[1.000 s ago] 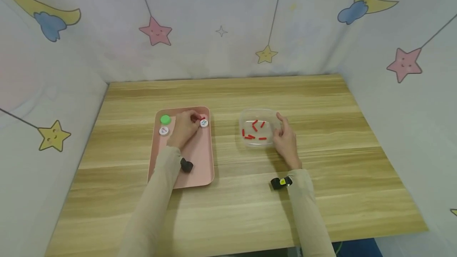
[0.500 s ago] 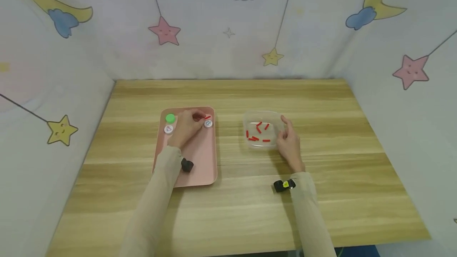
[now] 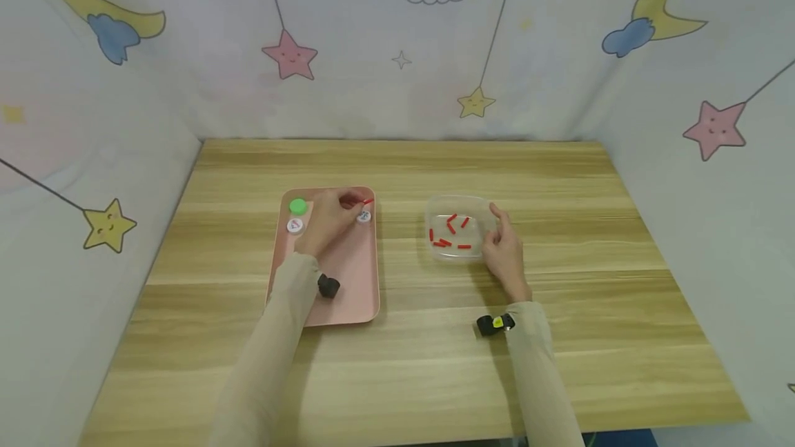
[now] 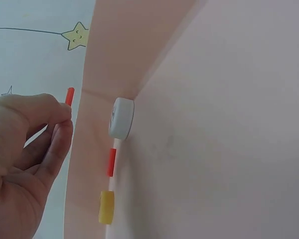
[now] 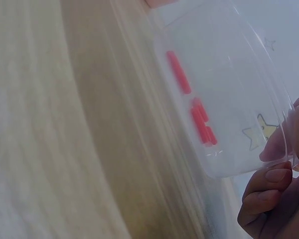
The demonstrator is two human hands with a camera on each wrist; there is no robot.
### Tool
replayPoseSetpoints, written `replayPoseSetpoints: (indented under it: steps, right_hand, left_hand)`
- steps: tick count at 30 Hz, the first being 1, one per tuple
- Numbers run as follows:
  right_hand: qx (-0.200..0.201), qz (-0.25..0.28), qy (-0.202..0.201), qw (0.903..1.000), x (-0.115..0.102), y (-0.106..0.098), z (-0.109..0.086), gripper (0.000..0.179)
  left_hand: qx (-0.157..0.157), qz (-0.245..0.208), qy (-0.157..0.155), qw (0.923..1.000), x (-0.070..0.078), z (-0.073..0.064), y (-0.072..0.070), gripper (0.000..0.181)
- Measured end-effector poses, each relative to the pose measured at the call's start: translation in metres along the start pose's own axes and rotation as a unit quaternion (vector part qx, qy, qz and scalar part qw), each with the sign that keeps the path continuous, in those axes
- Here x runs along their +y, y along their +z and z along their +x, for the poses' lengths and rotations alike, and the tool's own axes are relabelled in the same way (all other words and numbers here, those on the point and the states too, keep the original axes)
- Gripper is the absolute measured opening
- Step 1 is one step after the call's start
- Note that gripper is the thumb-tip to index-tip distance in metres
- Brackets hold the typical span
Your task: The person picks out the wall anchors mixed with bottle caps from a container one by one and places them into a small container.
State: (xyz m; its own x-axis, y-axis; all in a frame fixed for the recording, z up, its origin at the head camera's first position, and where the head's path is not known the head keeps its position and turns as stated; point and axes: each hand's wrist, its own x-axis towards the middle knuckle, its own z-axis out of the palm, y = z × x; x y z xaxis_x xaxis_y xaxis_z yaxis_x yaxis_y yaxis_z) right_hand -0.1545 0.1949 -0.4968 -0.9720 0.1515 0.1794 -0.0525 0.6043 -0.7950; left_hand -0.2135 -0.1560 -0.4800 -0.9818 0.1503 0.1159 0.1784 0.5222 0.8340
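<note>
My left hand [image 3: 328,223] pinches a small red stick [image 4: 70,96] between thumb and fingertips, over the far right corner of a pink tray [image 3: 348,299]. Just below the fingertips lies a white round cap [image 4: 121,118] with a printed top. Beside that cap, in the left wrist view, are a second red stick [image 4: 111,162] and a yellow piece [image 4: 106,207] along the tray wall. My right hand [image 3: 506,257] grips the right side of a clear plastic container [image 5: 217,55], thumb and fingers at its rim. Several red sticks [image 3: 464,247] lie scattered inside it.
A green cap [image 3: 298,207] and another white printed cap [image 3: 295,226] lie at the tray's far left. The wooden table [image 3: 422,364] carries both tray and container, with a gap between them. A patterned wall [image 3: 348,109] stands behind the table's far edge.
The head view has shifted a little. My left hand has raised the red stick slightly towards the tray's far right rim, away from the white cap. My right hand stays on the container.
</note>
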Motion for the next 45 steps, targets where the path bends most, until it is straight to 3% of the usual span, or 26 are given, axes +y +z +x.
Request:
replayPoseSetpoints:
  steps: [12,19,25,38,45]
  right_hand:
    - [0.015,0.002,0.000,0.9999,0.002,-0.003,0.001,0.061]
    - [0.002,0.003,-0.009,0.9999,0.002,0.002,0.002,0.060]
    - [0.009,0.000,-0.015,0.9998,0.001,-0.001,0.002,0.059]
    - [-0.006,-0.003,-0.001,1.0000,0.001,-0.004,0.002,0.059]
    - [-0.009,-0.004,0.002,0.9999,0.001,-0.004,0.002,0.060]
  left_hand:
    - [-0.038,-0.023,-0.002,0.9990,0.023,0.007,0.011,0.015]
    - [-0.041,-0.003,0.023,0.9989,0.032,0.008,0.019,0.013]
    - [-0.058,-0.010,0.022,0.9980,0.039,0.010,0.030,0.013]
    - [-0.061,-0.048,0.031,0.9965,0.050,0.014,0.057,0.011]
    - [-0.065,-0.047,0.044,0.9958,0.058,0.016,0.069,0.011]
